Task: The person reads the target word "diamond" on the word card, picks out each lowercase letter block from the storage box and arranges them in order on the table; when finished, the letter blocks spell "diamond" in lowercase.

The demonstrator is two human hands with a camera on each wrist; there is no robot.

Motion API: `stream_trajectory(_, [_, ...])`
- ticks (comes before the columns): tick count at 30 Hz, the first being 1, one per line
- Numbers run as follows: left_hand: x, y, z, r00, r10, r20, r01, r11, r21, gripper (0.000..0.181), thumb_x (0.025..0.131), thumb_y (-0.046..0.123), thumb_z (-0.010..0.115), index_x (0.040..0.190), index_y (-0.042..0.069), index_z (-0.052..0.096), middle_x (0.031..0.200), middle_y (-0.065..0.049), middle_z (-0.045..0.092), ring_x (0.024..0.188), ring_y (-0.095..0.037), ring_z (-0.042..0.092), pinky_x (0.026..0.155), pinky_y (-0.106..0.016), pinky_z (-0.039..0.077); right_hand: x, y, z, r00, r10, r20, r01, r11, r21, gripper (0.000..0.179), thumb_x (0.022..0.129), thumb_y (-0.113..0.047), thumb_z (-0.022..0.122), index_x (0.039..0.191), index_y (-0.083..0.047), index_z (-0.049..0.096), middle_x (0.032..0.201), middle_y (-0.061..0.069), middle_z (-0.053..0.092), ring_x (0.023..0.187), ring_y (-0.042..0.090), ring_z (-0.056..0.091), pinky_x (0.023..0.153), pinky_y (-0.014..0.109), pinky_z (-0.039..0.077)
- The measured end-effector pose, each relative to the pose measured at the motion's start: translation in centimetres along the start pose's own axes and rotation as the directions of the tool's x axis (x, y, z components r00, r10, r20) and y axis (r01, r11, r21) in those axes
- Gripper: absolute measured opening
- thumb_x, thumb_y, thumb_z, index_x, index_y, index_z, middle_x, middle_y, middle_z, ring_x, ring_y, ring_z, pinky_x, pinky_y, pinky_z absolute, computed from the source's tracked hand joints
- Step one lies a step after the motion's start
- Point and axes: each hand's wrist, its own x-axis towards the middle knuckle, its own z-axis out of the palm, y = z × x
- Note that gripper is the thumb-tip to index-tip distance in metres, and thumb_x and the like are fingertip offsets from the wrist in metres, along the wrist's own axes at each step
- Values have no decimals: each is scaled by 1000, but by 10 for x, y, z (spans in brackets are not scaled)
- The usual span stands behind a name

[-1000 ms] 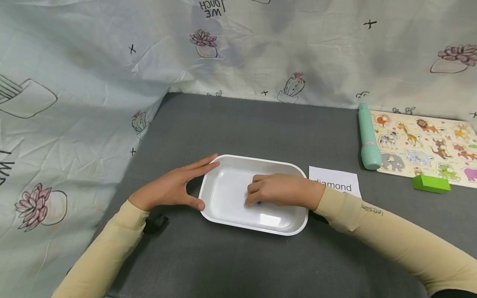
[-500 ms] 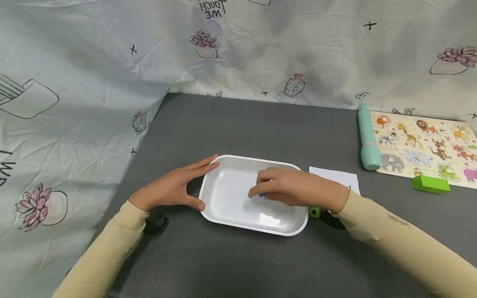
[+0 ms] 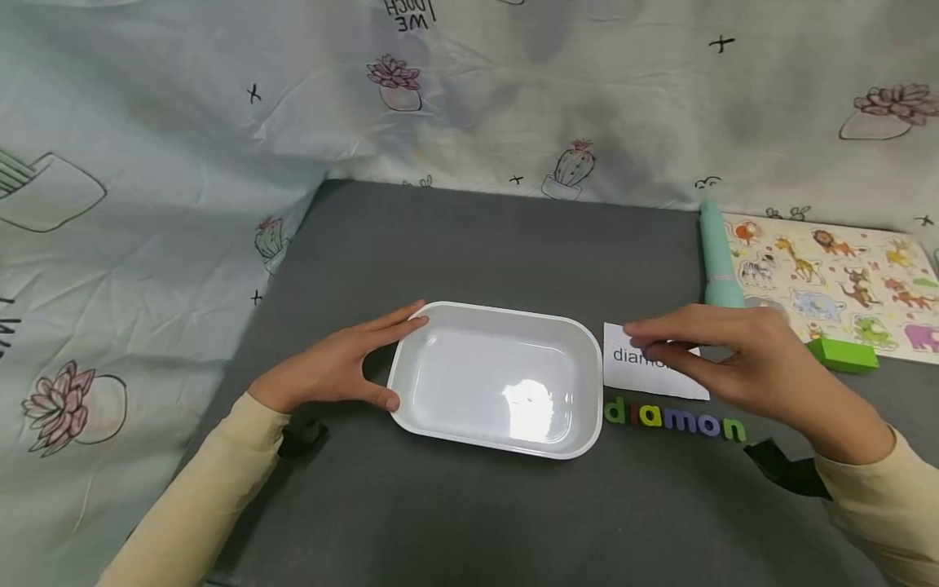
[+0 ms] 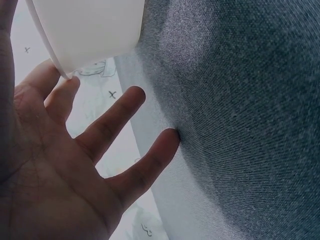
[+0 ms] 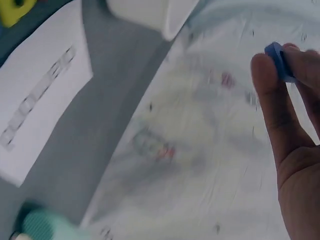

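Observation:
A white tray lies on the dark grey table with nothing in it. My left hand spreads its thumb and extended fingers along the tray's left rim; in the left wrist view, two fingers stand apart from it. My right hand is raised over the white card printed "diamond", covering part of the word. Between thumb and fingertips it pinches a small blue letter, edge-on in the right wrist view, so its shape is hidden. Below the card, coloured letters stand in a row reading "diamon".
Behind my right hand lies a teal microphone-shaped toy, beside a wooden animal puzzle board. A green block sits at the board's front edge. A printed cloth hangs behind and left of the table.
My right hand has lifted the blue letter out of the tray and carried it right, over the card. The letter row now shows. My left hand has stayed at the tray's rim.

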Motion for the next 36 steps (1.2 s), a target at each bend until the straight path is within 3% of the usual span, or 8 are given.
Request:
stream_trajectory(2, [-1, -1, 1, 1000, -6, 5, 6, 1000, -7, 109, 75, 55, 84, 162, 38, 21, 168, 19, 6, 151, -13, 21, 112, -48, 33, -15, -1, -8, 995, 95, -16, -96, 994, -60, 41, 102, -42, 59, 118, -9, 77, 101, -1, 76, 87, -3, 68, 68, 10, 48])
stream_trajectory(5, [-4, -2, 2, 1000, -15, 6, 15, 1000, -1, 108, 75, 57, 83, 162, 39, 21, 168, 20, 6, 151, -12, 21, 112, -47, 34, -40, -1, -18, 971, 238, -27, -239, 958, -161, 32, 93, -17, 76, 124, -12, 74, 100, -5, 76, 90, -7, 67, 74, 10, 50])
stream_trajectory(9, [-7, -1, 1, 1000, -14, 0, 14, 1000, -6, 108, 75, 55, 84, 162, 36, 22, 168, 18, 6, 151, -15, 22, 112, -50, 33, -76, -1, -25, 909, 413, -51, -411, 875, -256, 72, 64, 21, 84, 127, -12, 73, 99, -1, 76, 90, -15, 62, 73, 10, 50])
stream_trajectory(15, [-9, 1, 1, 1000, -19, -2, 19, 1000, 2, 110, 75, 52, 85, 163, 35, 22, 168, 17, 6, 151, -17, 22, 112, -51, 33, -133, 10, -23, 791, 606, -79, -603, 753, -264, 61, 68, 20, 82, 123, -6, 71, 104, 11, 72, 90, -24, 52, 71, 6, 47])
stream_trajectory(18, [-10, 2, 1, 1000, -27, 1, 27, 1000, -1, 110, 74, 53, 85, 163, 35, 22, 168, 17, 6, 151, -17, 22, 111, -51, 33, -162, 18, -17, 754, 653, -61, -644, 719, -261, 56, 70, 15, 84, 119, -7, 71, 106, 10, 69, 90, -22, 51, 68, 5, 46])
stream_trajectory(22, [-10, 2, -2, 1000, -27, 4, 27, 1000, -8, 110, 74, 55, 84, 163, 35, 21, 168, 17, 6, 151, -17, 21, 111, -51, 33, -181, 23, -5, 764, 645, -26, -625, 729, -279, 51, 68, 12, 87, 112, -11, 73, 101, 4, 69, 85, -15, 56, 66, 6, 46])
stream_trajectory(27, [-12, 0, -2, 1000, -27, 2, 27, 1000, 7, 111, 74, 57, 83, 163, 35, 21, 168, 17, 6, 151, -17, 21, 111, -51, 34, -182, 27, 1, 777, 630, -17, -605, 737, -302, 47, 69, 6, 88, 109, -14, 75, 100, 2, 72, 81, -9, 61, 68, 7, 46])
stream_trajectory(36, [-15, -1, 0, 999, -30, -13, 30, 999, 18, 111, 74, 56, 84, 163, 35, 22, 168, 16, 7, 151, -19, 21, 110, -53, 34, -183, 32, 1, 773, 634, -12, -604, 730, -319, 43, 71, -1, 90, 107, -18, 75, 90, -8, 71, 71, -5, 60, 62, 11, 44])
